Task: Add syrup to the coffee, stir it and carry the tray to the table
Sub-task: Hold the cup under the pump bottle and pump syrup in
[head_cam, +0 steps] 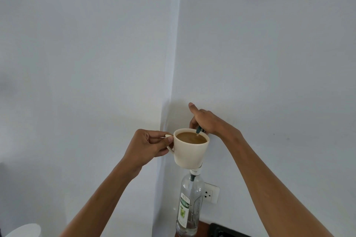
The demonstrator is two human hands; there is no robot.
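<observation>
So I've got the cup (189, 150) lifted up off the worktop in my left hand (149, 145), fingers pinched shut on the little handle, and it's sitting right under the spout of the syrup bottle (189, 204). The bottle is that tall clear glass one standing in the corner by the wall socket (211, 192), with a pump on top. My right hand (205, 121) is curled down over the pump head (200, 131), closed on it, with the pointer finger sticking up. The dark nozzle pokes out just over the far rim of the cup. The coffee (191, 137) is a milky brown and comes up pretty near the rim, so I'd say this is the syrup step in progress, stirring and the tray still to come. Handling-wise: the cup looks like glazed ceramic, so stiff, smooth, breakable, and with that much liquid in it probably a bit front-heavy hanging off a small handle. Pinching the handle works, but I reckon a tilt would slop coffee over the edge, so keeping it level matters more than gripping hard. The bottle is glass, tall and narrow, and looks mostly empty, so likely tippy if I push the pump off-centre; pressing straight down seems the safe way. Can't see the tray or a spoon from here at all.
</observation>
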